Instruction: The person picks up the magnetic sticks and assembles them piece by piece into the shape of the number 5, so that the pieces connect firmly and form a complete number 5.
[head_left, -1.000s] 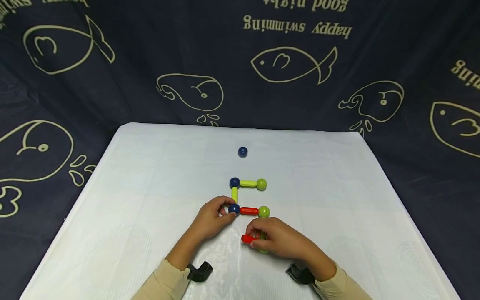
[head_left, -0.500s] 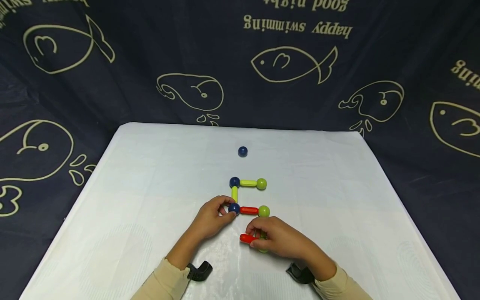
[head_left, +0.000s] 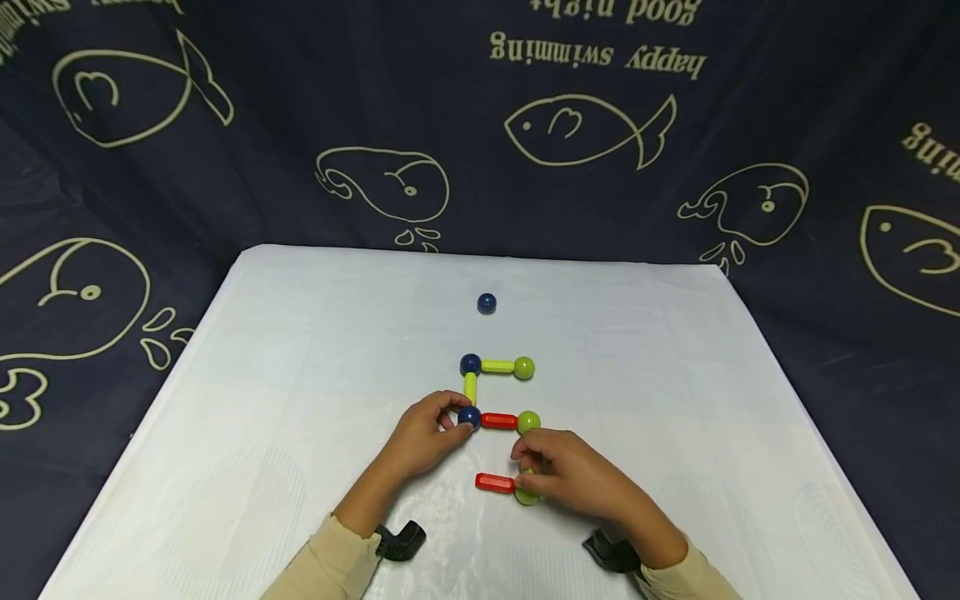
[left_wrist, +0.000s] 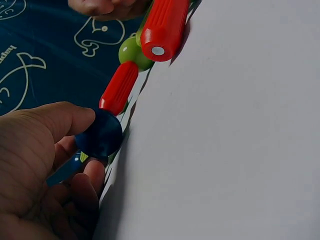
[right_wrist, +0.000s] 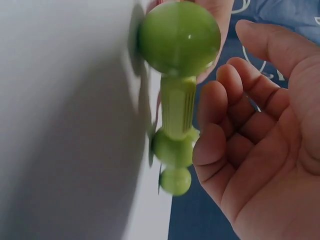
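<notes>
My left hand (head_left: pixel 422 440) pinches a dark blue ball (head_left: pixel 469 417) between thumb and fingers at a corner of a ball-and-stick magnetic figure. From that ball a red magnetic stick (head_left: pixel 498 421) leads to a green ball (head_left: pixel 528 422). A yellow-green stick (right_wrist: pixel 177 107) links this one to a nearer green ball (right_wrist: pixel 180 37). Pointing left from the nearer ball is a second red stick (head_left: pixel 494 483), its tip free and showing a metal disc in the left wrist view. My right hand (head_left: pixel 585 477) hovers beside the nearer ball, fingers loosely bent, holding nothing.
Farther back, a yellow stick (head_left: pixel 470 388) runs to another blue ball (head_left: pixel 470 365), then a yellow stick (head_left: pixel 498 367) and green ball (head_left: pixel 524 367). A loose blue ball (head_left: pixel 487 303) lies beyond, on the white table (head_left: pixel 337 317). Dark printed cloth (head_left: pixel 480 208) hangs behind.
My right hand has let go of the near red stick and drawn slightly right. That stick now lies more level, fully in sight. My left hand stays on the blue ball.
</notes>
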